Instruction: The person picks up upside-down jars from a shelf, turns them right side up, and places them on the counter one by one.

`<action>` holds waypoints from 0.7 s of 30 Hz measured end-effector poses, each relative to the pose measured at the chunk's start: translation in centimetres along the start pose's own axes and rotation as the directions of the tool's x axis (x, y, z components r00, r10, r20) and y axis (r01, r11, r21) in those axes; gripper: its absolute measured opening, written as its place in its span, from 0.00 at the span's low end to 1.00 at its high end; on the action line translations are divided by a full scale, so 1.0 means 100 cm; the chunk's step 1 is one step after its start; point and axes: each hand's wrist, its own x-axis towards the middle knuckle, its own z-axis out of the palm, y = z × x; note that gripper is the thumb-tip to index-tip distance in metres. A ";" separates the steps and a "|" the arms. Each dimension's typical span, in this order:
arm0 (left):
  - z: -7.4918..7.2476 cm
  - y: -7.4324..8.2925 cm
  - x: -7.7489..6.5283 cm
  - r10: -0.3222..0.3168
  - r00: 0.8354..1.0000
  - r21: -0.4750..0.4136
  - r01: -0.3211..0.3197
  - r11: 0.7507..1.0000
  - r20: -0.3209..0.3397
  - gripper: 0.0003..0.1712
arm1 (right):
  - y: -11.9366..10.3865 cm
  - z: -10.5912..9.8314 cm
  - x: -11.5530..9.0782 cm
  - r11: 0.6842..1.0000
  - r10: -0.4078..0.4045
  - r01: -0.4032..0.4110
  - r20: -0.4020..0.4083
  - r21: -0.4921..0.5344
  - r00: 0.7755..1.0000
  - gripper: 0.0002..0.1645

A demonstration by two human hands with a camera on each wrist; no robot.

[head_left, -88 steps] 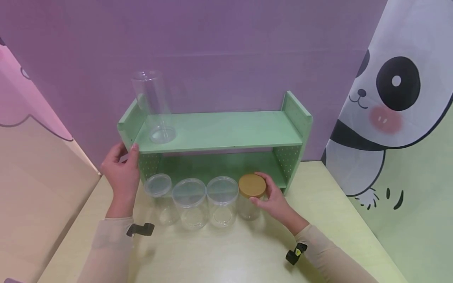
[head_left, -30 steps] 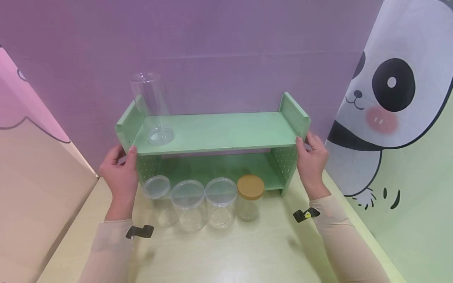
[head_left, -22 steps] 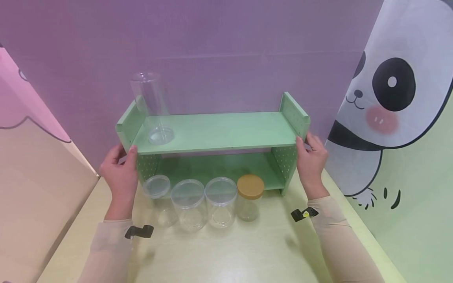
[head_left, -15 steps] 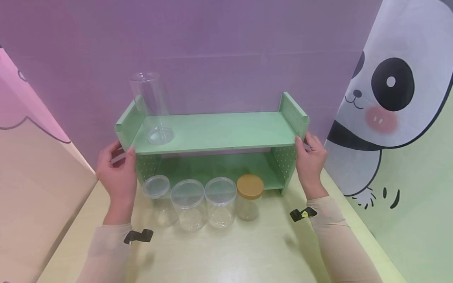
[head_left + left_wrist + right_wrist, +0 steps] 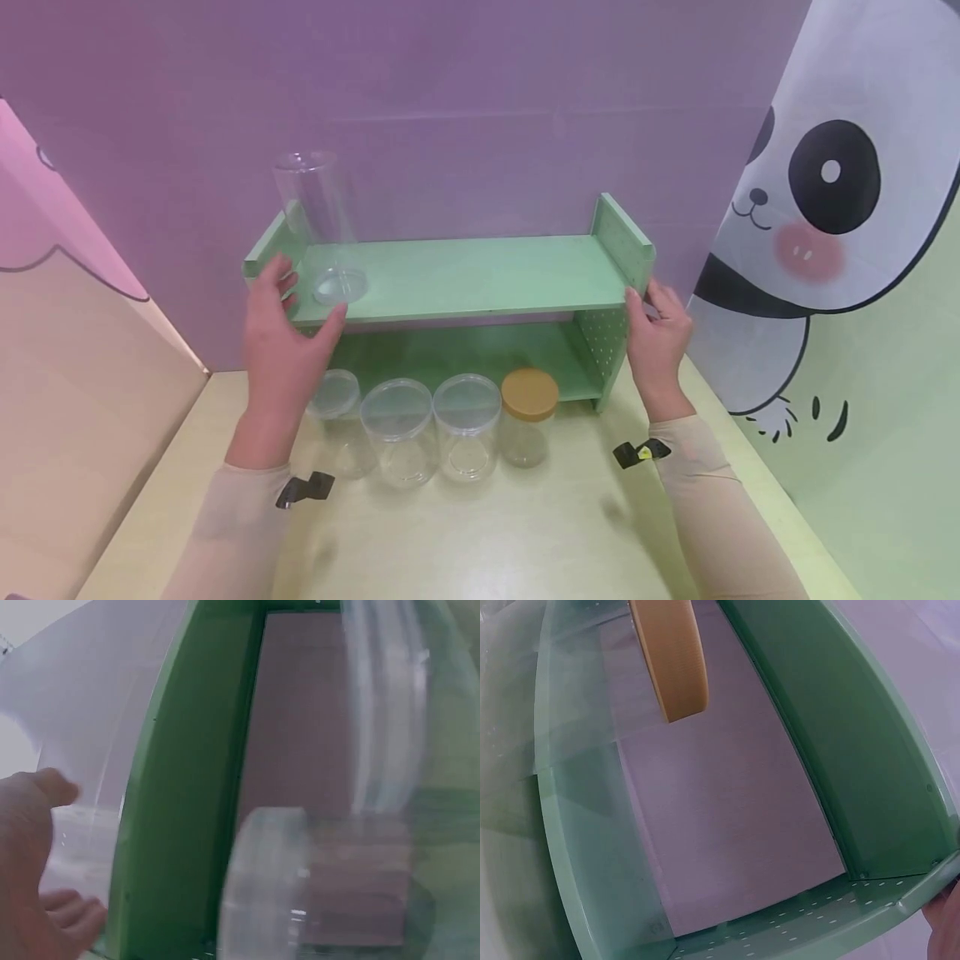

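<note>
A green two-tier shelf (image 5: 480, 271) stands against the purple backdrop. My right hand (image 5: 660, 346) grips its right side panel, thumb at the front edge and fingers on the outer side; in the right wrist view only a bit of that hand (image 5: 945, 922) shows at the edge. On the upper board's left end stands a tall clear cylindrical jar (image 5: 318, 204), upright. My left hand (image 5: 281, 358) is in front of it, thumb and fingers spread apart. In the left wrist view this hand (image 5: 34, 855) holds nothing.
Before the shelf, a row of lidded clear jars stands on the pale table (image 5: 465, 550): a slim one (image 5: 337, 396) partly behind my left hand, two wider ones (image 5: 397, 408), and one with a brown lid (image 5: 530, 396). A panda-printed panel (image 5: 832, 175) borders the right.
My right hand has gone from the brown-lidded jar to the shelf's right side. My left hand has let go of the left panel and moved rightward, towards the tall jar.
</note>
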 end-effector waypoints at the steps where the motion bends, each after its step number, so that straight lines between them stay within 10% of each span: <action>1: 0.000 0.002 0.003 -0.033 0.998 0.031 0.031 0.999 0.049 0.57 | 0.000 0.001 0.000 1.000 0.001 -0.001 -0.004 -0.002 1.000 0.20; 14: 0.006 0.007 0.042 -0.276 0.921 0.131 0.248 0.960 0.276 0.83 | 0.004 0.001 -0.001 1.000 -0.018 0.017 0.029 0.026 0.999 0.20; 21: 0.010 0.008 0.047 -0.283 0.918 0.133 0.255 0.958 0.276 0.82 | 0.005 0.001 -0.002 0.999 -0.016 0.015 0.026 0.037 1.000 0.20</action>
